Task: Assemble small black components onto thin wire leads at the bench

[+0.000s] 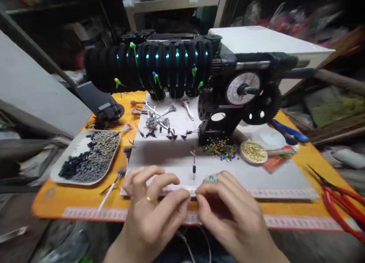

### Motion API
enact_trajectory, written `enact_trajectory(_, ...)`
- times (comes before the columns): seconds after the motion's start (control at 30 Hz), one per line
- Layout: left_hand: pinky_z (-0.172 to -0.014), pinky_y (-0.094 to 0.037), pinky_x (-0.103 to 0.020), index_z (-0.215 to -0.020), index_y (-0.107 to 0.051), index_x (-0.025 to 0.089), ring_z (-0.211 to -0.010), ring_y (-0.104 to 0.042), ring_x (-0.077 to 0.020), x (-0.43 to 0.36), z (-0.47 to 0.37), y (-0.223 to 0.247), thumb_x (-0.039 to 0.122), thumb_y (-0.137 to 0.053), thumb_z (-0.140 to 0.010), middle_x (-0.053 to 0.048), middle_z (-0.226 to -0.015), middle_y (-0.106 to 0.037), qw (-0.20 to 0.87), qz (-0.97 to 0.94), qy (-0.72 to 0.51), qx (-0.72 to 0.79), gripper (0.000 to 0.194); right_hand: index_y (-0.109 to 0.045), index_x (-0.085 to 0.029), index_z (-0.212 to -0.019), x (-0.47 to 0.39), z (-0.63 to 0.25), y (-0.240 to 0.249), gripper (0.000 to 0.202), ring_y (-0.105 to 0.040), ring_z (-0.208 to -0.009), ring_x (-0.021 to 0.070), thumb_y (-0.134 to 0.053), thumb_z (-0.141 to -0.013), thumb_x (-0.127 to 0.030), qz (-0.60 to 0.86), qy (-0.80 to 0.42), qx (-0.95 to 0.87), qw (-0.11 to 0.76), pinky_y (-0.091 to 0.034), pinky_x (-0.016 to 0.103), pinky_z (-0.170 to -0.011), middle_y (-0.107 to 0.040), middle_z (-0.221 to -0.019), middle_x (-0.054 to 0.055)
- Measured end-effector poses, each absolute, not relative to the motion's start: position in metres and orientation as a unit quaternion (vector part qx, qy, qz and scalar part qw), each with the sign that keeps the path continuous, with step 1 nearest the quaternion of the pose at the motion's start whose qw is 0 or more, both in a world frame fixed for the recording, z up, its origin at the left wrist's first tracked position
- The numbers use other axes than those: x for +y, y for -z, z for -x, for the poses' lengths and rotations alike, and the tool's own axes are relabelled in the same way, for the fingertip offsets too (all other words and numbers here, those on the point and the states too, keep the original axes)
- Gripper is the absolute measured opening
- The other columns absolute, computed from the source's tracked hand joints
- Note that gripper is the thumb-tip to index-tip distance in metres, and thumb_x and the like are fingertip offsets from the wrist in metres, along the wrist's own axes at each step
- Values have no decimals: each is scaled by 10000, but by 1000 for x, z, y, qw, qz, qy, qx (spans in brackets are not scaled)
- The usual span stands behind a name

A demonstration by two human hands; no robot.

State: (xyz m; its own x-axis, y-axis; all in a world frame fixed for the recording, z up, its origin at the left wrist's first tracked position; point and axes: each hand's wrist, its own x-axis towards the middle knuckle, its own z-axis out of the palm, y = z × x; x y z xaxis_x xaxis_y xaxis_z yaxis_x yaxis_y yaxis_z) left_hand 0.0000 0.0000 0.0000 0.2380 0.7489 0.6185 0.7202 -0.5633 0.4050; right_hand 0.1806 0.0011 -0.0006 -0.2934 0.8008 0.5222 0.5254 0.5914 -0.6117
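Left hand (152,202), right hand (225,206) fingertips pinched together (held item unclear); one tray (71,150), one dish (253,152).

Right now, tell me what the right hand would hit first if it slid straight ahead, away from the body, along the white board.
Probably the small upright black pin standing just beyond the right hand fingertips; further on, the scattered multicoloured beads. Depth is unclear.

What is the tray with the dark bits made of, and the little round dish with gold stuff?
The pale rectangular tray looks like smooth plastic or enamelled metal; its glossy rim leaves that open. The small round dish seems thin metal or plastic, holding shiny brass-coloured bits.
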Motion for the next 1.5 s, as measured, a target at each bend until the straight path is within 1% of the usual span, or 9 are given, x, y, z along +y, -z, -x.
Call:
enact_trajectory(0.13,-955,-300,-506,-808,-685,198,-1068,-494,-292,4,-1,-7,86,-668,-849,-79,-957,-687,77,-789,-342,504,121,-616,-121,-801,4,-175,11,143,-456,-708,184,-587,-877,-4,436,-121,-802,389,-349,310,-626,-557,-708,51)
enact_trajectory(0.23,-935,-304,-497,-782,-682,188,-1055,-491,-298,5,-1,-9,80,-685,-826,-89,-951,-669,97,-783,-330,519,117,-632,-122,-818,4,-174,13,129,-446,-703,190,-594,-881,-16,441,-117,-805,379,-335,320,-630,-552,-709,49)
enact_trajectory(0.37,-930,-306,-492,-766,-679,190,-1039,-492,-295,5,1,-8,81,-693,-818,-83,-940,-658,94,-776,-332,528,122,-637,-121,-820,3,-173,12,130,-433,-696,189,-596,-884,-15,440,-115,-804,383,-319,322,-626,-540,-699,46)
enact_trajectory(0.57,-970,-309,-496,-806,-687,213,-1071,-488,-290,0,2,-1,95,-682,-843,-58,-905,-659,100,-761,-353,535,124,-646,-121,-820,2,-172,15,125,-428,-687,189,-611,-879,-17,439,-115,-803,387,-309,324,-627,-539,-683,46)
enact_trajectory(0.73,-972,-324,-483,-819,-675,208,-1050,-492,-280,-1,2,2,76,-672,-843,-45,-865,-666,106,-755,-374,528,134,-638,-134,-836,0,-179,17,119,-425,-678,187,-626,-872,-21,451,-108,-798,383,-302,323,-628,-526,-673,34)
enact_trajectory(0.97,-972,-322,-468,-846,-663,219,-1046,-483,-276,2,6,5,70,-693,-819,-36,-875,-679,89,-782,-351,507,154,-625,-150,-917,-4,-195,19,134,-443,-695,185,-653,-862,-31,460,-98,-807,357,-325,315,-640,-527,-693,20)
enact_trajectory(1.1,-965,-316,-483,-817,-661,214,-1035,-483,-280,2,3,6,61,-658,-828,-39,-852,-674,95,-760,-386,515,154,-624,-147,-912,-6,-196,19,139,-444,-696,184,-646,-859,-21,464,-95,-803,362,-333,315,-639,-524,-693,23)
enact_trajectory(1.5,-983,-308,-492,-800,-658,230,-1014,-494,-277,2,1,5,75,-651,-828,-26,-853,-682,99,-757,-383,520,157,-603,-151,-873,-6,-198,18,149,-456,-676,162,-637,-850,-8,470,-92,-794,375,-370,297,-624,-509,-673,6)
